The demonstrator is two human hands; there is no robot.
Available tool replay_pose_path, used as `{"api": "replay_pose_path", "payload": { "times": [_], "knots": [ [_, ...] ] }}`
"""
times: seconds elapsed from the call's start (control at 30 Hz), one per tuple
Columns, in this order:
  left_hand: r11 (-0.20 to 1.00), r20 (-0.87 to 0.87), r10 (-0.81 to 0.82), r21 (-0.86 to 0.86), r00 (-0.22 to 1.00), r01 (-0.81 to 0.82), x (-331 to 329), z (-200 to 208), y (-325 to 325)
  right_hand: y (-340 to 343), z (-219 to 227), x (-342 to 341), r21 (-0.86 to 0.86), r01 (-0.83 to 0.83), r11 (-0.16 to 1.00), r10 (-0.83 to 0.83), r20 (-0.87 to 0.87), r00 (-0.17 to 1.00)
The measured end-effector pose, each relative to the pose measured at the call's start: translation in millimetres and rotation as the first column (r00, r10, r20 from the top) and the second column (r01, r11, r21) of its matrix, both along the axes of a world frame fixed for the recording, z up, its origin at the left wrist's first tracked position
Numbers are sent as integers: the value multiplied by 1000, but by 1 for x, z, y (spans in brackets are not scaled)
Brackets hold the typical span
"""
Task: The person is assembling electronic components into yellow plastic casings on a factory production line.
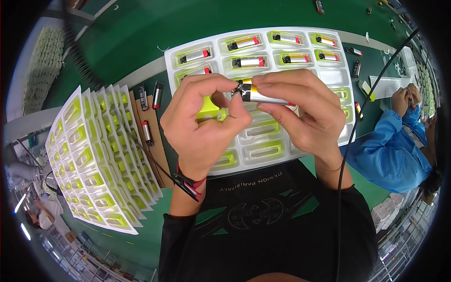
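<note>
Between my hands is a silver cylindrical battery cell [268,96] with a yellow band and a small black fitting at its left end. My right hand [305,110] grips the silver body between thumb and fingers. At the black end, the thumb and forefinger of my left hand [199,122] are pinched together on the fitting. A yellow-green plastic piece [207,109] shows inside the curl of my left hand; whether I hold it or it lies below is unclear. Underneath is a white moulded tray [230,163]. Its far pockets hold yellow-green cases with similar cells; nearer cases look unfilled.
A stack of white trays with yellow-green cases [89,155] leans at the left. Loose cells [157,95] lie beside it on the green bench, more at the right. A black cable [345,164] hangs on the right, near a co-worker in a blue sleeve [380,150].
</note>
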State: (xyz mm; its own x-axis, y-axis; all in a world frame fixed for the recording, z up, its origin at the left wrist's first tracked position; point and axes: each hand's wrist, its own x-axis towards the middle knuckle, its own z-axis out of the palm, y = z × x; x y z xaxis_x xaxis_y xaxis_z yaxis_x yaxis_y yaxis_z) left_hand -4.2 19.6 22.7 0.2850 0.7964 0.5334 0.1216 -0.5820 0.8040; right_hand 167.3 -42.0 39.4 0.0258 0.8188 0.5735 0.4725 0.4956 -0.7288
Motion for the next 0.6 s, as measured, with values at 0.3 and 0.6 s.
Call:
{"api": "replay_pose_path", "payload": {
  "times": [0.3,0.6],
  "knots": [
    [892,437,-226,-267,871,365,-9,-8,11,-6,-23,-16,-303,4,953,-128,-391,912],
    [828,261,-350,-362,900,427,2,7,1,-3,-14,-26,-213,72,974,-205,-710,673]
  ]
}}
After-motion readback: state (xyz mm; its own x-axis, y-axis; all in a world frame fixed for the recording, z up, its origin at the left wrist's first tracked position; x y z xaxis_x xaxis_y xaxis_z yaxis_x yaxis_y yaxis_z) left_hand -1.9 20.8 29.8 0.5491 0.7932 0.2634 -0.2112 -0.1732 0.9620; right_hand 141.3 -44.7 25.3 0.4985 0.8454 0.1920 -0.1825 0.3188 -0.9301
